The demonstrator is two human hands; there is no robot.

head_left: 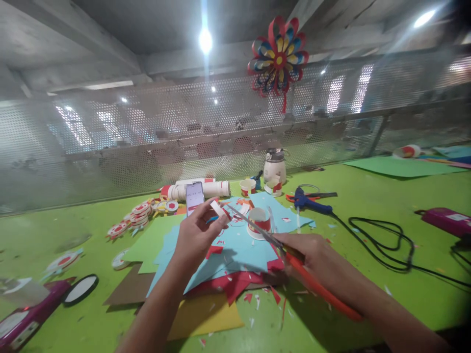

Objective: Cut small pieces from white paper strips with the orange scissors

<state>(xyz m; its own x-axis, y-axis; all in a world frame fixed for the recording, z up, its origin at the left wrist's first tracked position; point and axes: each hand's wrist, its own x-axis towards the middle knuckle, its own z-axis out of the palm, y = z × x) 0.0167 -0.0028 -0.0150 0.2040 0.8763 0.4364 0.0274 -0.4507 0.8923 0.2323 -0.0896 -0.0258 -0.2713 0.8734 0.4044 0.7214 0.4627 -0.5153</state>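
A small scrap of white and red paper sits pinched in the fingers of the left hand, raised above the middle of the surface. The blades of a pair of scissors point at it from 4 o'clock, their tips just beside the scrap; the right hand has its fingers clenched around the orange handles. Beneath both hands lies a heap of coloured sheets, light blue on top, with red, yellow, brown and green showing at the edges, and snippets strewn about. A paper cup with a red band stands on the blue sheet at 12 o'clock from the scissors. A phone stands propped just behind the left hand, with a lying stack of cups behind it. At 10 o'clock lie round red and white discs. At 2 o'clock rests a blue glue gun, its black cord trailing toward 3 o'clock. A paper pinwheel hangs on the mesh screen at 12 o'clock.
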